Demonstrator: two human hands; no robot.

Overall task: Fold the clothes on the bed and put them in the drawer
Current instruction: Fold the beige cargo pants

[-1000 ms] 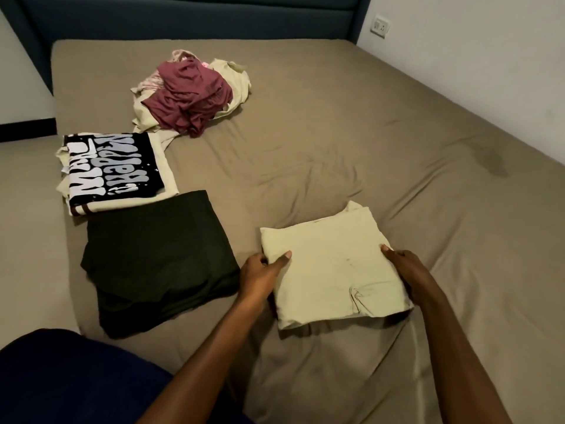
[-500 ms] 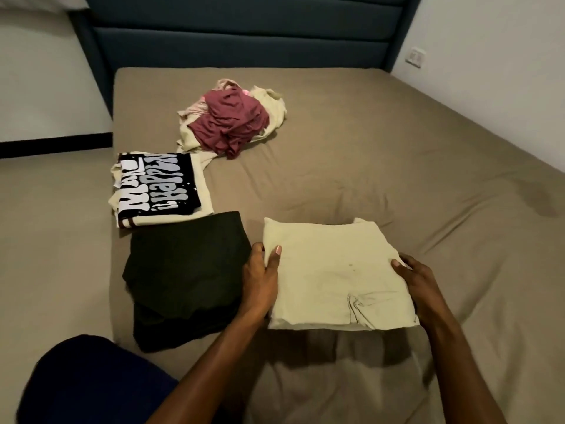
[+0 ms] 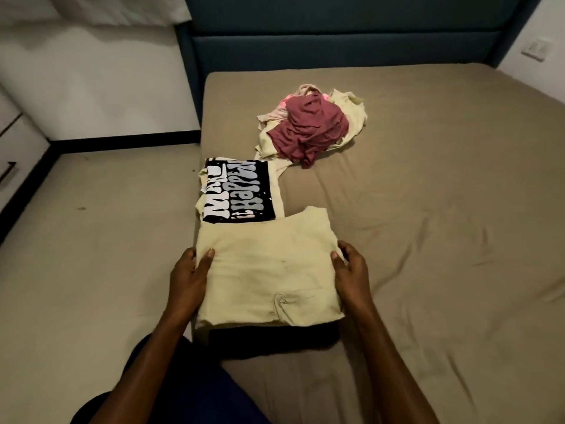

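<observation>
A folded pale yellow garment (image 3: 269, 270) is held by both hands at the bed's left edge. My left hand (image 3: 189, 280) grips its left side, thumb on top. My right hand (image 3: 351, 273) grips its right side. It sits over the folded dark garment (image 3: 272, 336), of which only a strip shows below. Behind it lies a folded shirt with a black printed panel (image 3: 238, 191). An unfolded heap with a maroon garment (image 3: 312, 130) on top lies farther back on the bed (image 3: 428, 209).
A dark blue headboard (image 3: 336, 41) stands at the back. The beige floor (image 3: 91, 240) lies to the left, with white drawer fronts (image 3: 12, 154) at the far left edge. A white wall with a socket (image 3: 535, 50) borders the bed's right side.
Both hands have carried the pale yellow garment left, from the bare sheet onto the folded dark garment. The camera view has swung left too.
</observation>
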